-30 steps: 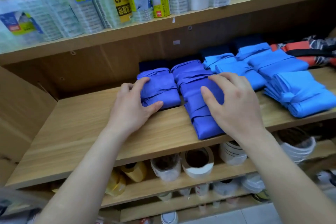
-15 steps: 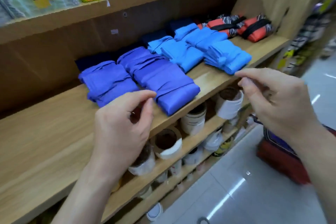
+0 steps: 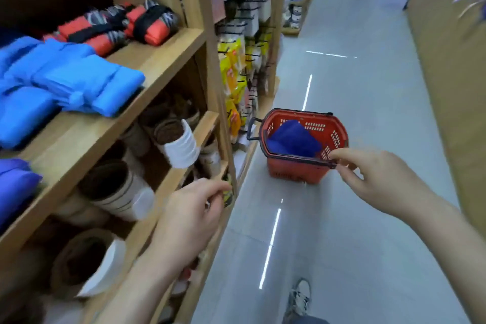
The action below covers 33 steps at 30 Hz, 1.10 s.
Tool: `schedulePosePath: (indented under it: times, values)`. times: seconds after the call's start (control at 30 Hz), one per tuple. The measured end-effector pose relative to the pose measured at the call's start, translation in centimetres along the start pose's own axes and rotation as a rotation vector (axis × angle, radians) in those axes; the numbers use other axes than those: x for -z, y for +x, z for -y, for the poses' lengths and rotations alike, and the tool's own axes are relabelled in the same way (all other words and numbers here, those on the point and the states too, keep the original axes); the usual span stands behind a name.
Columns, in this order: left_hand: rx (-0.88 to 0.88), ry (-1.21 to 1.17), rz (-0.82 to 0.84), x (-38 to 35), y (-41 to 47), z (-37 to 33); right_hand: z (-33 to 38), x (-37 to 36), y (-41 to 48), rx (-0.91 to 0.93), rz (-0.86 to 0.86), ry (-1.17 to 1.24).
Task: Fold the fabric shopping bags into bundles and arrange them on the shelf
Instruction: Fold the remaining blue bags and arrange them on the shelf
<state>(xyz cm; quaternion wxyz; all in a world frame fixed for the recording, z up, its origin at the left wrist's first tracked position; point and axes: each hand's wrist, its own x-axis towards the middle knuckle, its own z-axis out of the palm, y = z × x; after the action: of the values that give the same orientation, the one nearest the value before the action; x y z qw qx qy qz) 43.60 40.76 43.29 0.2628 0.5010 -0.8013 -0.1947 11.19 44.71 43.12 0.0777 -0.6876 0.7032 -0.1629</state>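
Note:
Folded light-blue bag bundles (image 3: 71,81) lie on the wooden shelf (image 3: 86,139), with red-and-black bundles (image 3: 115,25) behind them and a purple-blue bundle (image 3: 13,187) at the far left. On the aisle floor stands a red shopping basket (image 3: 297,171) with a dark-blue unfolded bag (image 3: 292,139) in it. My right hand (image 3: 378,179) hovers in front of the basket's near right corner, fingers loosely curled, holding nothing. My left hand (image 3: 192,218) hangs by the lower shelf edge, loosely curled and empty.
Rolls of tape and stacked white containers (image 3: 181,144) fill the lower shelves. Hanging packaged goods (image 3: 236,73) line the shelving farther down the aisle. The glossy tiled floor (image 3: 342,244) stretches ahead. A shoe (image 3: 299,300) shows at the bottom.
Both hands left the purple-blue bundles on the shelf. The view swung right and down to the aisle, and my right hand moved out toward the red basket.

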Motion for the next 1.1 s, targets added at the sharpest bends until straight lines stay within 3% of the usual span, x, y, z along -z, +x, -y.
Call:
schedulePosePath:
  times: [0.23, 0.53, 0.8, 1.1]
  values:
    - [0.156, -0.051, 0.272, -12.3, 8.2, -2.6, -14.3, -1.5, -0.7, -0.344, -0.019, 0.248]
    - [0.32, -0.063, 0.318, -22.9, 19.7, -0.8, -23.6, -6.4, 3.8, -0.739, -0.161, 0.577]
    - [0.459, -0.121, 0.339, -32.1, 33.4, 5.9, -29.4, -13.0, 16.3, -0.787, -0.105, 0.533]
    - [0.509, 0.02, 0.586, -46.3, 45.9, 14.6, -36.4, -24.8, 30.5, -0.85, 0.069, 0.523]
